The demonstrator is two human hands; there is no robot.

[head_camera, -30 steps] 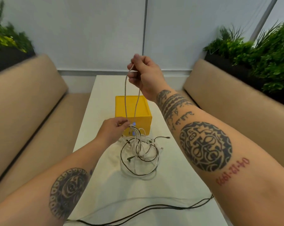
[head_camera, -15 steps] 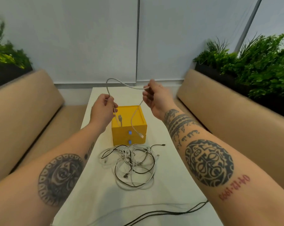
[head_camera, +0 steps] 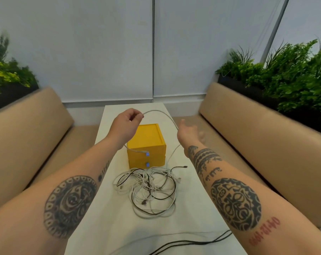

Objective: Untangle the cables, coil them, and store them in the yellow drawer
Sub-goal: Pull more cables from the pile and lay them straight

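Note:
My left hand (head_camera: 127, 122) is raised over the yellow drawer box (head_camera: 152, 134) and pinches a white cable (head_camera: 159, 112) between thumb and fingers. From that pinch the cable arcs right to my right hand (head_camera: 188, 132), which is blurred with its fingers spread, then drops toward the table. The cable's other end hangs below my left hand, its plug in front of the top drawer. Both drawers, each with a blue knob, are closed. A tangle of white and black cables (head_camera: 148, 190) lies on the white table (head_camera: 104, 214) just in front of the box.
A separate black cable (head_camera: 183, 242) runs across the near edge of the table. Tan benches (head_camera: 36, 137) flank the table on both sides, with planters (head_camera: 285, 80) behind them. A white wall stands behind the table's far end.
My right hand has moved down and to the right and its fingers have spread. My left hand has lifted slightly, now pinching the cable at the top of its arc. The view tilted.

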